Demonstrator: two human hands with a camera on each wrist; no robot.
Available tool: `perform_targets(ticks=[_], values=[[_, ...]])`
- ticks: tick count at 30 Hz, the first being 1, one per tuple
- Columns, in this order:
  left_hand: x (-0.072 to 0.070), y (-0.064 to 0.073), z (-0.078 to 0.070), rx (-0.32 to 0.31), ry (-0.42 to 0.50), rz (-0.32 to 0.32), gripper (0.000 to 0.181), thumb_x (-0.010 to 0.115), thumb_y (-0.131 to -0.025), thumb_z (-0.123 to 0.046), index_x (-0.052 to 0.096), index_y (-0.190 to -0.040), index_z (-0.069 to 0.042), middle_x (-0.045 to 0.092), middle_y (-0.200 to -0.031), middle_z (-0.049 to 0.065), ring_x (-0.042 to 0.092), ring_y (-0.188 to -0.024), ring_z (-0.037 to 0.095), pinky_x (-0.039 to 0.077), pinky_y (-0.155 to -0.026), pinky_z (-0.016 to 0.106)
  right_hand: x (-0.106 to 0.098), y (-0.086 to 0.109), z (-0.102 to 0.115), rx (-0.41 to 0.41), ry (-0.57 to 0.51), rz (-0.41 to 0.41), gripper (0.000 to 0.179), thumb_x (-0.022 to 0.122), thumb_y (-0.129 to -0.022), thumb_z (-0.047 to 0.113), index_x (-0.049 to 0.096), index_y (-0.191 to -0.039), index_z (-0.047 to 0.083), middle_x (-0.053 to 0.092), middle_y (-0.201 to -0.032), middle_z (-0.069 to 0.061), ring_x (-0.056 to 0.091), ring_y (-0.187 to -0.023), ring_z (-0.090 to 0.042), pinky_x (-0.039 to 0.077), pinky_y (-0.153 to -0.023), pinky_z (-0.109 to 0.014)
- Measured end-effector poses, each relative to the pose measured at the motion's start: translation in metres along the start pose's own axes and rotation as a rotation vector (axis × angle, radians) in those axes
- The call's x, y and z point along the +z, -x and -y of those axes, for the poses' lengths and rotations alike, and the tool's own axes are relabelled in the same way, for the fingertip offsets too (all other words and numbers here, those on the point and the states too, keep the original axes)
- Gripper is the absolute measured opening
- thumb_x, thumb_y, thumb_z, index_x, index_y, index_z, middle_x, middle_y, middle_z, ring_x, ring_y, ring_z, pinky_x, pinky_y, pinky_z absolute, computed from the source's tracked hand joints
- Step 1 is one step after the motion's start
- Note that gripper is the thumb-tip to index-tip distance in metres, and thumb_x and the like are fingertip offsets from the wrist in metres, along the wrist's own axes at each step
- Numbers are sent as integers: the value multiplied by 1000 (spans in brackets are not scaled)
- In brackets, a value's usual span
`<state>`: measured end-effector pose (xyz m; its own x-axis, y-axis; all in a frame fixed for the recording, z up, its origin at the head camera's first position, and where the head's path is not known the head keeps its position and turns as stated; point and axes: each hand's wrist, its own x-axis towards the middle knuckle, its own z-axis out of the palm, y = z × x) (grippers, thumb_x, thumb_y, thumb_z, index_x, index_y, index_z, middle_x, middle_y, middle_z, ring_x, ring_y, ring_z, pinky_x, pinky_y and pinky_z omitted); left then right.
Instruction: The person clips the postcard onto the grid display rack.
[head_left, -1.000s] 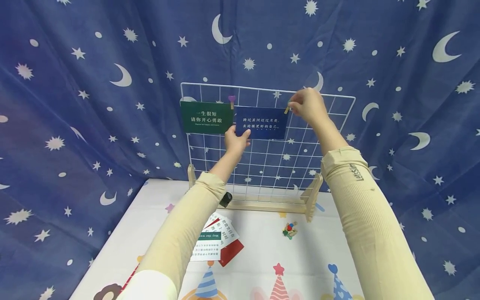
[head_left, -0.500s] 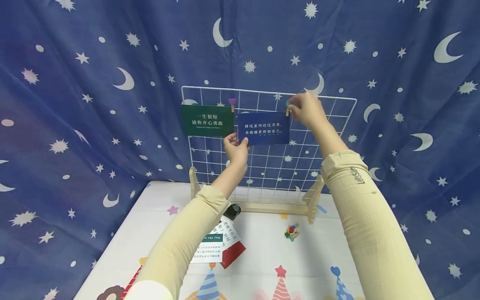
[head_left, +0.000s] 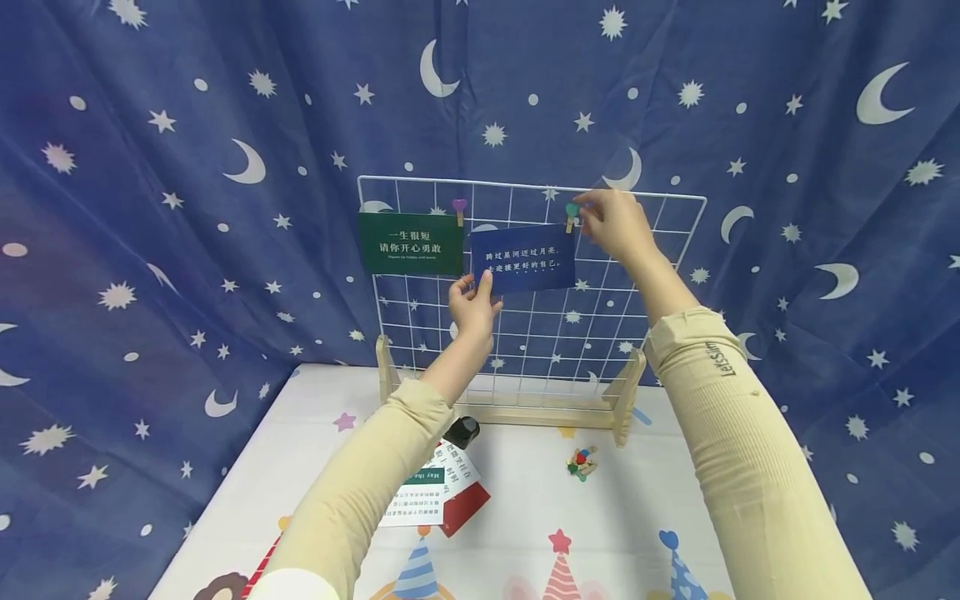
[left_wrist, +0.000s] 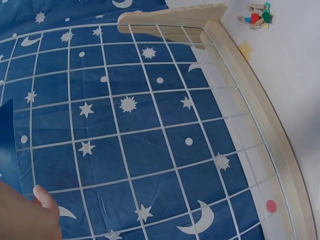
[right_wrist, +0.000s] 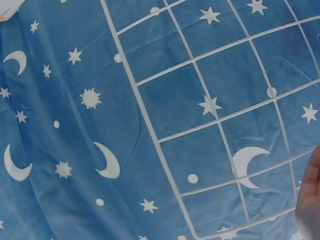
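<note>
In the head view my left hand pinches the lower left corner of a blue card with pale lettering, thumb on its front. The card tilts slightly, its left end lower. A wooden clothespin with a teal heart sits at the card's upper right corner, over a wire of the white grid rack. My right hand is just right of this clothespin, index fingertip close to the heart. Left of the blue card hangs a green card, with a purple-heart clothespin at its upper right corner.
Wooden feet carry the rack on a white patterned tablecloth. Several loose cards lie fanned out beside my left sleeve. A small pile of clothespins lies before the rack. A blue star-and-moon curtain hangs behind.
The left end of the blue card has dropped a little with my left hand. My right fingers have eased to the right off the teal clothespin, which now shows fully.
</note>
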<state>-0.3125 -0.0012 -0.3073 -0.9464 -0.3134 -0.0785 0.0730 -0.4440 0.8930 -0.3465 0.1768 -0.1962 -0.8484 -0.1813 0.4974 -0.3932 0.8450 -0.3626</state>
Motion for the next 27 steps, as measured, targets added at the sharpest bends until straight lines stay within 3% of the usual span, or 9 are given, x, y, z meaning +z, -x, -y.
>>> perform_targets(ticks=[5, 8, 11, 16, 20, 23, 27], values=[[-2, 1, 3, -34, -48, 41, 57, 57, -94, -18, 31, -142, -1, 51, -126, 21, 59, -110, 30, 55, -87, 25, 1, 1, 2, -2, 10, -11, 30, 48, -98, 13, 60, -123, 2, 69, -84, -20, 66, -73, -29, 53, -69, -38], [-3, 0, 3, -23, -80, 64, 60, 54, -95, -14, 26, -145, 4, 48, -134, 24, 65, -91, 18, 55, -83, 21, 1, 1, 3, 8, 11, -5, 30, 48, -98, 15, 60, -123, 2, 68, -81, -18, 63, -66, -24, 50, -65, -35], [-2, -2, 2, 4, -77, 77, 61, 53, -95, -10, 23, -145, 6, 39, -141, 28, 62, -72, 5, 56, -75, 16, 1, 1, 4, 17, 20, -10, 31, 47, -98, 16, 60, -123, 2, 68, -80, -18, 62, -65, -24, 49, -64, -35], [1, -9, 0, 15, -12, 44, 54, 55, -93, -5, 32, -141, 7, 51, -127, 30, 59, -60, 2, 55, -64, 12, 4, 2, 3, 33, 32, -27, 31, 48, -99, 16, 59, -124, 3, 68, -80, -18, 64, -68, -26, 49, -63, -34], [0, -14, -4, -22, 59, -11, 49, 56, -92, -2, 38, -138, 4, 61, -103, 21, 61, -65, 5, 56, -71, 15, 7, 3, 2, 19, 35, -33, 30, 48, -98, 15, 58, -124, 3, 69, -82, -18, 65, -68, -26, 49, -61, -32], [0, -18, -5, -63, 139, -44, 48, 56, -91, 0, 40, -137, 2, 62, -107, 20, 62, -70, 8, 56, -76, 17, 8, 3, 2, 0, 46, -38, 30, 48, -98, 15, 58, -125, 4, 69, -82, -18, 65, -68, -27, 48, -60, -31], [0, -19, -5, -99, 195, -66, 43, 58, -90, 0, 46, -132, 1, 63, -107, 21, 63, -65, 8, 56, -67, 14, 8, 4, 0, -13, 45, -46, 31, 48, -98, 14, 58, -125, 4, 68, -80, -18, 64, -66, -27, 45, -57, -29]])
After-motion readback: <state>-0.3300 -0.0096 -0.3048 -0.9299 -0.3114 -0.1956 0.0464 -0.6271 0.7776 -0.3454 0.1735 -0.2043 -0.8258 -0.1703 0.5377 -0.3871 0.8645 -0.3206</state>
